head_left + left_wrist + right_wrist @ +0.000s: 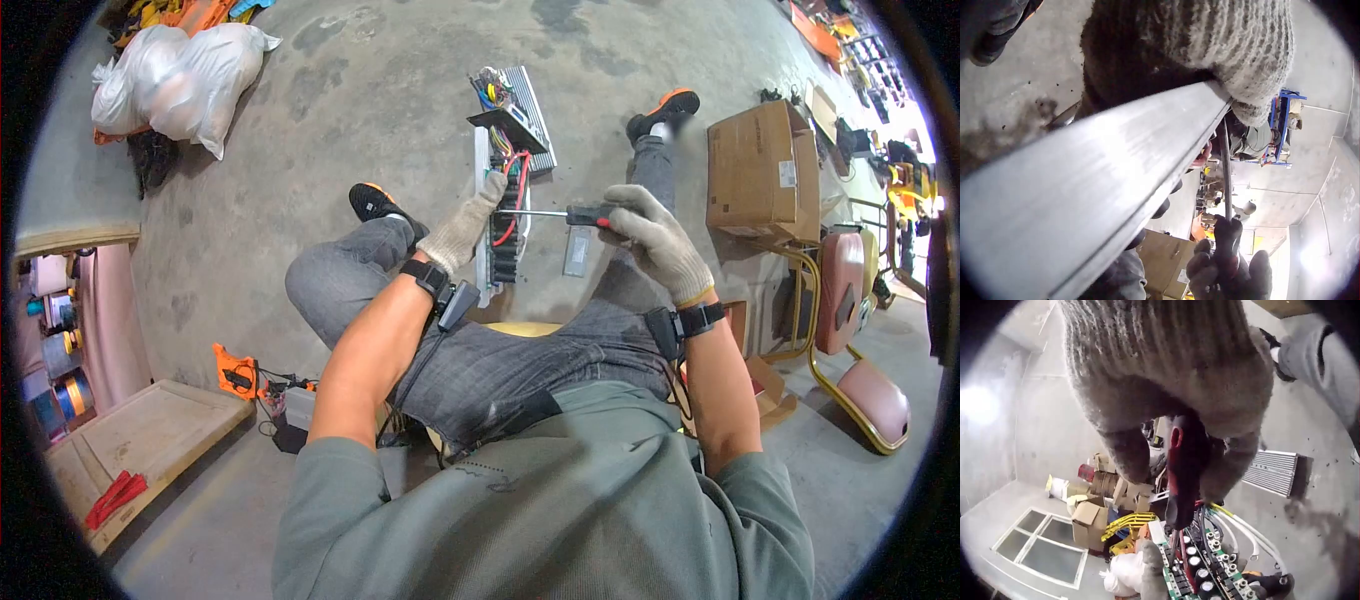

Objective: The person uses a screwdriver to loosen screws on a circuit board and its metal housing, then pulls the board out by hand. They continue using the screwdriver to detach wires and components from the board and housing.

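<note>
Both hands wear pale knitted gloves. My left hand (pixel 465 228) grips the metal-backed side of a circuit board (pixel 1235 575) that carries rows of black capacitors and red wires. Up close in the left wrist view, its silver metal plate (pixel 1097 181) fills much of the picture. My right hand (pixel 660 245) holds a screwdriver (pixel 585 216) by its black and red handle. The shaft runs level towards the left hand and crosses the board; its tip is hidden by the board and glove. Beyond the board lies a finned metal housing (pixel 540 115) with bundled wires.
A flat silver piece (pixel 577 250) lies on the concrete floor between the legs. White sacks (pixel 190 85) are at the far left, a cardboard box (pixel 760 170) and chairs (pixel 840 290) at the right. A wooden platform (pixel 150 440) stands at the left.
</note>
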The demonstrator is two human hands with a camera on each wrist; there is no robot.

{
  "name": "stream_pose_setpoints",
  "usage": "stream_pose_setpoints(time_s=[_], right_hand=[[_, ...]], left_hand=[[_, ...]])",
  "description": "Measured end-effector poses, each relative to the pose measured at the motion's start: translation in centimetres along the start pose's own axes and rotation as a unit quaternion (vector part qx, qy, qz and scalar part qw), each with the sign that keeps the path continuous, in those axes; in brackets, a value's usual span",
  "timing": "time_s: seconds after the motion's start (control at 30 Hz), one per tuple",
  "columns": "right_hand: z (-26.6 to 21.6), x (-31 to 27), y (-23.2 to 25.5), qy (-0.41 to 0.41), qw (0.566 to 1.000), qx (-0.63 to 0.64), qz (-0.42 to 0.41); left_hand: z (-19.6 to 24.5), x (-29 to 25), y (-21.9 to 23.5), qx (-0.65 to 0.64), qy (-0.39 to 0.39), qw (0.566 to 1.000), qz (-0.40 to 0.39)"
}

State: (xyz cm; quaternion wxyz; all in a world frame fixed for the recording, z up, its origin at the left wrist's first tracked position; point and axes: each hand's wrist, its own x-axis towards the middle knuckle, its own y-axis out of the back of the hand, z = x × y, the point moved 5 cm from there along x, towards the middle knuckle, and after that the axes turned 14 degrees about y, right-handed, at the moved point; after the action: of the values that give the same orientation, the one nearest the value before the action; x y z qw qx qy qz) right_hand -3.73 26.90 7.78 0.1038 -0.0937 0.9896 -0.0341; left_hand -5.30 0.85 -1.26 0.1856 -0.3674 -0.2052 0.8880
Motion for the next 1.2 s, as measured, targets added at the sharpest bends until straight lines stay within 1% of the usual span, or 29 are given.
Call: stream_pose_setpoints(time_s=[0.03,0.1,0.13,0.2,0.23,0.27,0.3,0.33,0.4,0.43,0.47,0.5,0.53,0.57,0.6,0.63,0.7,0.73,0.8,0.83,0.9,0.93,1.0,1.03,1.1,1.13,1.17,1.2], right_hand=[[-0.4,0.1,0.4,0.000,1.000,0.000,0.001],[0.2,-0.1,1.0,-0.133,0.988,-0.013,-0.081],[0.2,0.0,1.0,-0.133,0.988,-0.013,-0.081],[-0.1,0.4,1.1,-0.073,0.992,-0.088,-0.055],[0.5,0.3,1.0,-0.074,0.992,-0.088,-0.056],[0.8,0.3,1.1,-0.018,0.996,-0.068,-0.045],[0.0,0.4,0.6,0.038,0.997,-0.049,-0.035],[-0.5,0.3,0.3,0.037,0.998,-0.049,-0.035],[-0.8,-0.3,-0.2,-0.087,0.996,0.003,0.002],[-0.8,-0.2,0.2,-0.086,0.996,0.003,0.004],[-1.3,0.2,0.7,-0.032,0.988,-0.138,-0.065],[-1.6,0.5,0.7,0.024,0.952,-0.276,-0.132],[-0.9,0.5,0.7,0.024,0.952,-0.276,-0.133],[0.1,0.5,0.9,0.031,0.982,-0.169,-0.084],[0.2,0.5,0.8,0.037,0.997,-0.061,-0.033],[0.0,0.4,0.7,0.038,0.997,-0.061,-0.033],[-0.4,0.1,0.3,-0.016,0.999,-0.028,-0.035],[-1.3,0.1,0.4,-0.015,0.999,-0.028,-0.034],[-1.7,-0.3,0.2,-0.129,0.986,-0.067,-0.081],[-1.1,-0.2,0.2,-0.129,0.986,-0.067,-0.082],[-0.2,0.1,0.4,-0.043,0.998,-0.040,-0.024],[0.2,0.0,0.4,-0.044,0.998,-0.040,-0.024],[0.0,0.0,0.5,-0.003,0.999,-0.044,0.002],[-0.2,0.0,0.5,-0.003,0.999,-0.044,0.002],[0.0,0.0,0.4,-0.084,0.996,-0.005,-0.010],[0.2,0.0,0.8,-0.083,0.996,-0.005,-0.009],[-0.3,0.3,1.1,0.003,0.991,-0.121,-0.060],[-1.0,0.4,0.8,0.089,0.962,-0.233,-0.111]], left_hand=[[0.0,0.0,0.0,0.000,0.000,1.000,-0.001],[-0.1,0.1,0.1,-0.004,0.004,1.000,0.001],[-0.3,0.4,0.4,-0.004,0.004,1.000,0.001],[-0.7,0.8,0.8,0.024,0.023,0.999,-0.004],[-0.7,0.7,0.7,0.024,0.024,0.999,-0.003],[-0.7,0.7,0.6,0.009,0.019,1.000,0.000],[-0.5,0.5,0.4,-0.005,0.014,1.000,0.003],[-0.4,0.4,0.3,-0.005,0.014,1.000,0.003],[-0.3,0.3,0.1,-0.012,0.018,1.000,-0.004],[-0.3,0.3,0.1,-0.011,0.018,1.000,-0.005],[-0.2,0.2,0.2,-0.005,0.016,1.000,0.000],[-0.2,0.2,0.2,0.001,0.013,1.000,0.005],[-0.1,0.2,0.3,0.000,0.013,1.000,0.006],[-0.2,0.2,0.4,0.018,0.017,1.000,0.010],[-0.3,0.2,0.4,0.036,0.022,0.999,0.012],[-0.4,0.3,0.4,0.036,0.022,0.999,0.012],[-0.3,0.3,0.3,0.035,0.006,0.999,0.015],[-0.2,0.3,0.2,0.036,0.005,0.999,0.013],[0.3,0.1,0.0,0.008,-0.022,1.000,0.002],[0.3,0.1,0.1,0.008,-0.022,1.000,0.002],[0.1,0.0,0.3,0.047,-0.001,0.999,0.011],[0.0,0.0,0.2,0.046,-0.001,0.999,0.012],[0.1,0.1,0.0,-0.005,-0.002,1.000,0.012],[0.1,-0.1,0.0,-0.005,-0.002,1.000,0.012],[0.1,-0.2,-0.2,-0.016,0.012,1.000,0.006],[0.1,0.0,-0.2,-0.016,0.012,1.000,0.005],[0.0,0.1,0.0,-0.013,0.008,1.000,0.013],[0.2,0.0,0.0,-0.012,0.004,1.000,0.021]])
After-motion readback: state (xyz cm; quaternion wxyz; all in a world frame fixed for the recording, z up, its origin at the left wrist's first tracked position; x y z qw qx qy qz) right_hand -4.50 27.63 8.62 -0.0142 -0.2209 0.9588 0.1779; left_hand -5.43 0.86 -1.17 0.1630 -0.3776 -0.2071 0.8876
